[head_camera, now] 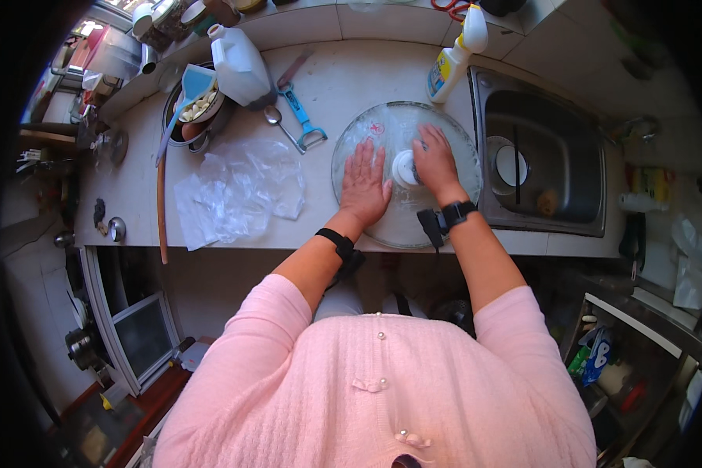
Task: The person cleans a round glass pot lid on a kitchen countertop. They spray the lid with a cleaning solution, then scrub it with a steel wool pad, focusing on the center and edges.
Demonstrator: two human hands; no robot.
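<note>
A large round glass lid point(370, 217) with a mottled rim and a red printed mark lies on the counter before me. A white round knob point(405, 168) sits at its middle. My left hand point(364, 181) rests palm down on the glass left of the knob, fingers slightly spread and holding nothing. Just right of the knob is my right hand point(436, 155), bent over the glass. Something dark shows by its thumb; whether the hand grips it is hidden. Behind the lid stands a white spray bottle point(449, 67) with a yellow neck.
Right of the lid is a steel sink point(567, 169) with a white bowl point(510, 165) in it. To the left lie a crumpled plastic bag point(243, 190), a blue peeler point(302, 117) and a spoon point(273, 116). A plastic jug point(243, 67) stands beside a pot point(169, 117).
</note>
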